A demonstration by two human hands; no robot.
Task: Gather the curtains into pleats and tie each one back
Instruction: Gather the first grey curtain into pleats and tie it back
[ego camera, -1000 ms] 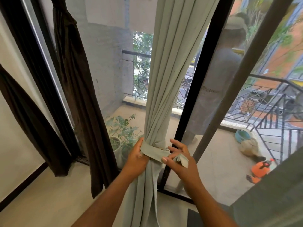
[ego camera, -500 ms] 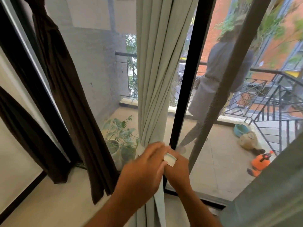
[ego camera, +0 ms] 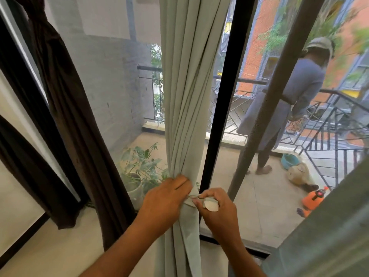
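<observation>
We see the left hand (ego camera: 166,198) gripping the pleated pale green fabric curtain (ego camera: 186,100) (gathered tight) while the right hand (ego camera: 217,208) pinches its matching tie-back strip (ego camera: 210,205).

one pale green curtain (ego camera: 185,92); two dark brown curtains (ego camera: 65,108), two hands (ego camera: 165,200), one tie-back band (ego camera: 209,204), one potted plant (ego camera: 139,168)

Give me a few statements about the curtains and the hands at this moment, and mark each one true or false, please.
1. The pale green curtain is gathered into pleats. True.
2. The right hand is empty. False: it pinches the end of the tie-back strip.
3. The left hand rests on the bunched curtain. True.
4. The dark brown curtain is the one being tied. False: no hand touches it.
5. The potted plant stands indoors. False: it is beyond the glass, on the balcony.
</observation>
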